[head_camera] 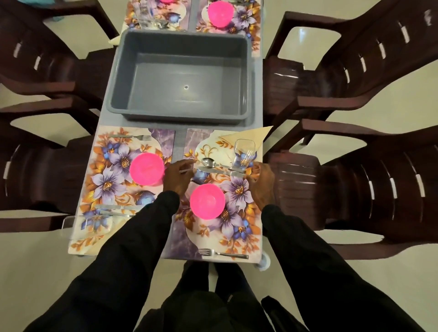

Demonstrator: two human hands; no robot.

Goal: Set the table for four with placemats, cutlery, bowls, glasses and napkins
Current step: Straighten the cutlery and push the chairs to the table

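Knife (220, 171) and spoon (208, 162) are lying across the near right placemat (237, 227), between pink bowl (207, 201) and glass (244, 154) — left hand (177, 177) and right hand (262, 183) are curling at its ends — whether either is pinching it cannot be told

L hand (176, 176): thin pale streak under its fingers (187, 163), too blurred to name; grip unclear. R hand (260, 182): fingers (252, 174) met knife (220, 171) end in a blur, touching or not, couldn't tell. Just beyond R fingers, napkin (246, 135) was partly covered by near glass (244, 151). Well back & left of L fingers, side cutlery (113, 211) & corner glass (71, 222) were smeared, pieces not tellable; one end ran under L sleeve (142, 225). Far beyond both sets of fingertips, the top edge cut off far placemats (246, 14); far bowl (167, 1) was just a pink sliver, far glass (144, 14) blurred
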